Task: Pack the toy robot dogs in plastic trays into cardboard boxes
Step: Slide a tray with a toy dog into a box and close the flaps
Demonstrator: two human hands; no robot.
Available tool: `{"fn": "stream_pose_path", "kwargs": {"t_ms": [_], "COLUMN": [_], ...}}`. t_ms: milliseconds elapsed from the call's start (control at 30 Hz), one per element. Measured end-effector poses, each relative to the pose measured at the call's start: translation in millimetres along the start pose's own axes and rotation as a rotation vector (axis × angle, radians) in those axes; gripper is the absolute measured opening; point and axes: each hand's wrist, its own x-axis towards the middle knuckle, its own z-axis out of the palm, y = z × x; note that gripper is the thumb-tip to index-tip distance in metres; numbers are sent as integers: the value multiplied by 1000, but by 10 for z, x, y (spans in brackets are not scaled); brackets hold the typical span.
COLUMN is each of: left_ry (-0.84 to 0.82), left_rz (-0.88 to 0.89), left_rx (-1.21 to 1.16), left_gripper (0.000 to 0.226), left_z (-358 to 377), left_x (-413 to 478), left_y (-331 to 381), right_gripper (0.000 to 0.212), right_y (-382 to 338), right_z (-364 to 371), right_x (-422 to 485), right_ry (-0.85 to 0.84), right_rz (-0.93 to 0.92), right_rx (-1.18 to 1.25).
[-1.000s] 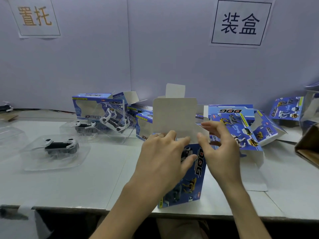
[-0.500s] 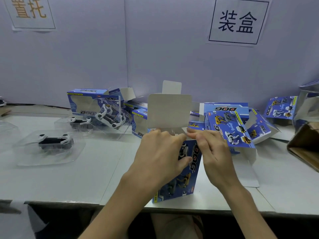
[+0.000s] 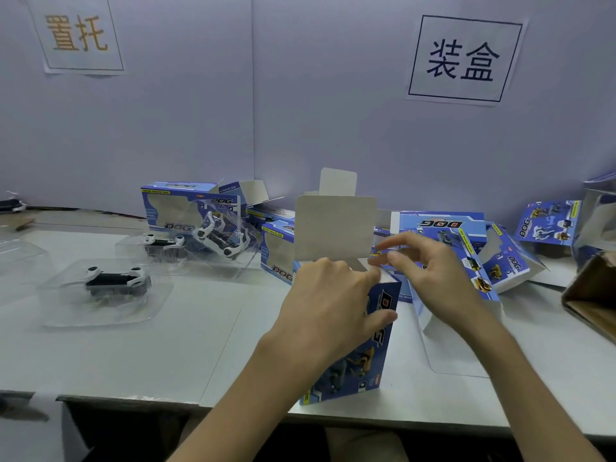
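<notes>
Left hand (image 3: 330, 305) grips the upright box (image 3: 366, 361), lid (image 3: 335, 228) open; right hand (image 3: 436, 278) fingers straight, empty; dogs in trays (image 3: 113, 281) wait unpacked.

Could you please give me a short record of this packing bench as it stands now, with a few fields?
held box: blue box, upright on the table, lid flap standing open
left grip: curled round the box's upper part
right grip: fingers stretched towards the box's open top; contact unclear
waiting toys: at least three toy dogs in clear trays, nearest, left of the box
other boxes: several blue ones behind the held one
wall: two paper signs
</notes>
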Motion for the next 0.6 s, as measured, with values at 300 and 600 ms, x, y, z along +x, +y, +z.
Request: {"fn": "stream_pose_path", "kwargs": {"t_ms": [300,600], "left_ry": [-193,-251], "left_rz": [-77,-122], "left_rx": [-35,-73], "left_gripper": [52,44], "left_z": [-82,-182], "left_x": [77,184], "left_y": [24,21], "right_gripper": [29,64], "right_y": [-677,-641], "right_z": [50,398], "right_x": [1041,1646], "right_ry": [88,-470], "right_rz": [-184,52], "right_rx": [-128,-561]}}
